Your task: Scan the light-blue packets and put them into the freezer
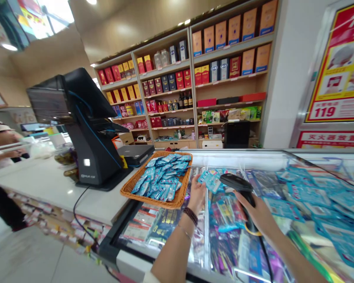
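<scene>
My left hand (197, 193), with a dark beaded bracelet at the wrist, holds a blue packet (210, 180) by its left side. My right hand (252, 208) is wrapped round a black handheld scanner (238, 184), whose head points left towards the packet. From the scanner's grip a black cable runs down. Just left of my left hand, a wicker basket (126, 190) full of small blue packets rests at the counter's edge. Beneath both hands lies a glass-topped case with bagged goods (225, 210) in it.
A black point-of-sale terminal (91, 157) stands on the white counter (47, 173), beside a dark flat device (135, 153). More blue bags (336, 232) lie at the right. Shelves (165, 109) of boxes line the back. A person (0, 151) is at far left.
</scene>
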The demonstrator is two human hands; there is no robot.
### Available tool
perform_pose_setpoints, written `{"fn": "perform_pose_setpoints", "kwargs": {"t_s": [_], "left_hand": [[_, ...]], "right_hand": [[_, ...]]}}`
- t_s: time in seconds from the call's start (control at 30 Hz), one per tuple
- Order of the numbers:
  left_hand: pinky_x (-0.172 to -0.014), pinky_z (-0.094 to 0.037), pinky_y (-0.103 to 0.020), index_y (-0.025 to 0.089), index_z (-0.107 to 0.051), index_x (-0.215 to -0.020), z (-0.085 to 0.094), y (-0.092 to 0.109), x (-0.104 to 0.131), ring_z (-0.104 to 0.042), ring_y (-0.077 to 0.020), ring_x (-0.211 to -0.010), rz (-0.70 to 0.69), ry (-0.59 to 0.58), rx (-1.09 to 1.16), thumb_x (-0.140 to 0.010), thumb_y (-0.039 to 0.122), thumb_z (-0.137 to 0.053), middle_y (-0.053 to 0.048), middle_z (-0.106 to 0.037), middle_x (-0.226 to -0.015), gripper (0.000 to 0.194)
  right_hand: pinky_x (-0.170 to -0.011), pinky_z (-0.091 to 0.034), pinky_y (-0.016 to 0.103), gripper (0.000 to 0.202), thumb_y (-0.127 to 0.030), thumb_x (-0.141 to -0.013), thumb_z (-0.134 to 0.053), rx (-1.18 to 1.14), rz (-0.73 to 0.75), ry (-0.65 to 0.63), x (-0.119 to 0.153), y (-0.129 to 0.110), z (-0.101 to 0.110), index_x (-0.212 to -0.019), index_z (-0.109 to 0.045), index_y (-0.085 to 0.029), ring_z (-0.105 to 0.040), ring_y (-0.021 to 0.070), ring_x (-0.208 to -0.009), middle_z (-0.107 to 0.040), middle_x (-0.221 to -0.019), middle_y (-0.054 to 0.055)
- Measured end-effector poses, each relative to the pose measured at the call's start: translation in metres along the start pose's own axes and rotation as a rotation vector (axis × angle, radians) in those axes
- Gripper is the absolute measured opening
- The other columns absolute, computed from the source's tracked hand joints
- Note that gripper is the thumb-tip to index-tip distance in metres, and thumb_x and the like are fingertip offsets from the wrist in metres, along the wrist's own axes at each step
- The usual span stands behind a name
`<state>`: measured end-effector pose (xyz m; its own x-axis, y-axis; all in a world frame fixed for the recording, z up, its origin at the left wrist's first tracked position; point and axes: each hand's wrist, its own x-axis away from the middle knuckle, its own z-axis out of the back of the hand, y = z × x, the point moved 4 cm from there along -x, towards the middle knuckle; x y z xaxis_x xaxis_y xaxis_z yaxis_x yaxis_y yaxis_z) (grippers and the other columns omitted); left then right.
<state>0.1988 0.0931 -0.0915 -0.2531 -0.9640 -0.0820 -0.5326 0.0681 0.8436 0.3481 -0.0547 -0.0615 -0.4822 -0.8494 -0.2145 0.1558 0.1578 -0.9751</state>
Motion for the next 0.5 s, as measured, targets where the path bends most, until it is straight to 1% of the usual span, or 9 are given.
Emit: {"fn": "perform_pose_setpoints", "kwargs": {"t_s": [0.1, 0.17, 0.27, 0.33, 0.5], "left_hand": [[-0.081, -0.057, -0.031, 0.021, -0.062, -0.118, 0.005, 0.003, 0.000, -0.068, -0.0142, -0.077, -0.043, 0.020, -0.036, -0.071, 0.032, -0.083, 0.001, -0.068, -0.084, 0.052], [-0.078, -0.057, -0.031, 0.020, -0.064, -0.107, 0.008, 0.005, -0.002, -0.067, -0.0138, -0.073, -0.065, 0.027, -0.071, -0.073, 0.034, -0.082, 0.000, -0.070, -0.084, 0.042], [-0.078, -0.057, -0.030, 0.018, -0.065, -0.094, 0.008, 0.007, -0.004, -0.068, -0.0140, -0.072, -0.104, -0.009, -0.103, -0.074, 0.036, -0.082, -0.002, -0.071, -0.081, 0.032], [-0.080, -0.057, -0.030, 0.017, -0.065, -0.090, 0.009, 0.008, -0.005, -0.069, -0.0152, -0.076, -0.125, -0.011, -0.117, -0.075, 0.036, -0.082, -0.003, -0.071, -0.079, 0.030], [-0.085, -0.057, -0.032, 0.017, -0.066, -0.089, 0.011, 0.010, -0.004, -0.072, -0.0182, -0.085, -0.184, 0.042, -0.140, -0.074, 0.035, -0.085, -0.005, -0.072, -0.080, 0.030]], "right_hand": [[-0.040, -0.038, 0.028, 0.049, -0.068, -0.081, -0.067, 0.051, 0.012, -0.029, 0.000, 0.001, 0.002, -0.060, -0.054, -0.026, -0.044, 0.0130, -0.033, -0.050, -0.039, -0.004], [-0.041, -0.037, 0.028, 0.048, -0.066, -0.082, -0.067, 0.134, 0.027, -0.031, 0.001, 0.001, 0.003, -0.059, -0.054, -0.026, -0.045, 0.0136, -0.032, -0.050, -0.037, -0.004], [-0.042, -0.037, 0.029, 0.047, -0.065, -0.083, -0.065, 0.239, 0.040, -0.036, 0.005, -0.001, 0.003, -0.058, -0.053, -0.027, -0.046, 0.0151, -0.032, -0.051, -0.035, -0.004], [-0.042, -0.037, 0.030, 0.046, -0.064, -0.084, -0.064, 0.284, 0.038, -0.051, 0.007, -0.003, 0.002, -0.059, -0.053, -0.027, -0.048, 0.0161, -0.032, -0.052, -0.036, -0.004], [-0.045, -0.038, 0.032, 0.043, -0.067, -0.083, -0.058, 0.412, 0.038, -0.089, 0.010, -0.008, 0.001, -0.066, -0.055, -0.027, -0.051, 0.0192, -0.035, -0.052, -0.037, -0.004]]}}
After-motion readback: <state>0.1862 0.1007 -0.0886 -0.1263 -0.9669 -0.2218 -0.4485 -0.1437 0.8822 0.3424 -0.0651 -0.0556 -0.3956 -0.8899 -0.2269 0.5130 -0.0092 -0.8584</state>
